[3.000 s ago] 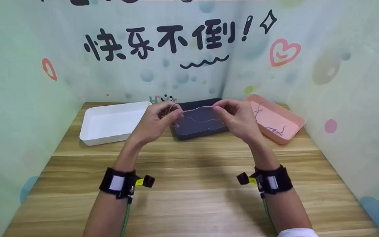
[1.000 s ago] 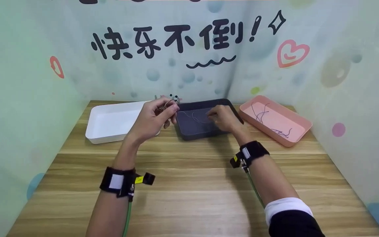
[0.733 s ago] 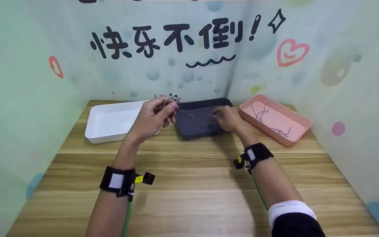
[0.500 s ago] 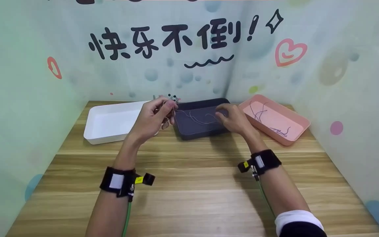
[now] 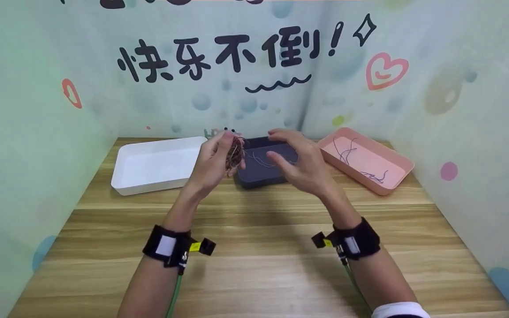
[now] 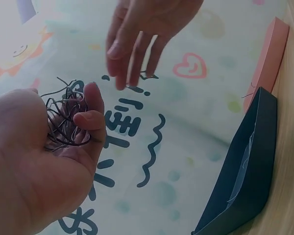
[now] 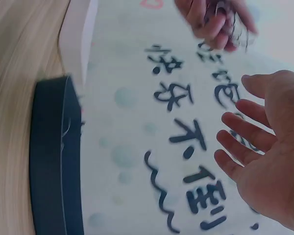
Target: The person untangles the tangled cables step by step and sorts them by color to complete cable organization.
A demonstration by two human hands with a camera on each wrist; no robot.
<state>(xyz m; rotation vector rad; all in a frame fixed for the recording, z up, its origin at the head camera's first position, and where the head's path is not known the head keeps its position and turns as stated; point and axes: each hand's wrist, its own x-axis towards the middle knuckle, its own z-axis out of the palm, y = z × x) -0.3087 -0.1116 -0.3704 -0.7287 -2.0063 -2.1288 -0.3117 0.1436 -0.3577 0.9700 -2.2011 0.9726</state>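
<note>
My left hand [image 5: 210, 165] holds a tangled bundle of thin wires [image 5: 235, 154], with the fingers curled around it. Seen from the left wrist, the wires look dark and loop out between thumb and fingers. My right hand [image 5: 309, 168] hovers a short way to the right, thumb and fingers spread, nothing in its grasp. Below and behind both hands is a dark blue tray [image 5: 259, 181] with a few thin, pale wires [image 5: 258, 160] lying in it. The right hand hides part of this tray in the head view.
A white tray [image 5: 153, 165] stands to the left on the wooden table [image 5: 254, 247]. On the right sits a pink tray [image 5: 396, 170] holding several purplish wires [image 5: 374, 176]. Printed curtains [image 5: 192, 101] enclose the back and sides.
The right hand drew a pale wire from the bundle, lowered it to the dark blue tray and let go. It has since risen and spread towards the left hand, which has turned, exposing the bundle.
</note>
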